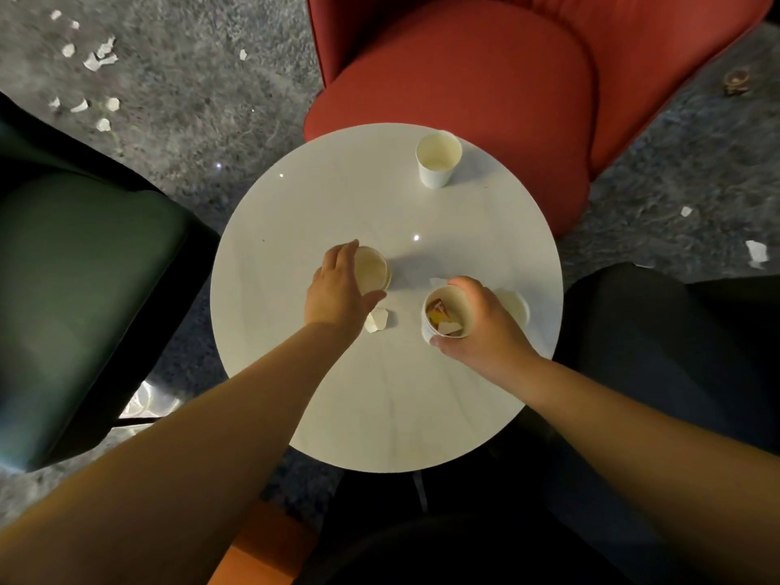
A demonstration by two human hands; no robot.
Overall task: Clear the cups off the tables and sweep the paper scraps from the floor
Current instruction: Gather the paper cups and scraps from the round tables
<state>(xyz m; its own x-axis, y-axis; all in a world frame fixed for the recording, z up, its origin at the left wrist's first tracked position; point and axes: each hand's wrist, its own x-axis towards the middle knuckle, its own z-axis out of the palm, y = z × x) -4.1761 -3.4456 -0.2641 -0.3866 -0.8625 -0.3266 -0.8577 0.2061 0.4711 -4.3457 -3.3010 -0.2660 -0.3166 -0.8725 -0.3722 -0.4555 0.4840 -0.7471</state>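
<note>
Scanning from the left: paper scraps (pixel 90 61) lie scattered on the grey carpet (pixel 202 103) beyond a dark green chair (pixel 76 289). On the round white table (pixel 337 394), the left hand (pixel 337 285) curls around an empty paper cup (pixel 373 270), fingers on its far rim, thumb on its near side. A torn scrap (pixel 377 320) lies just beside that wrist. The right hand (pixel 485 323) grips a second cup (pixel 447 314) containing scraps. A third cup (pixel 438 160) stands apart, near the red chair (pixel 464 78).
</note>
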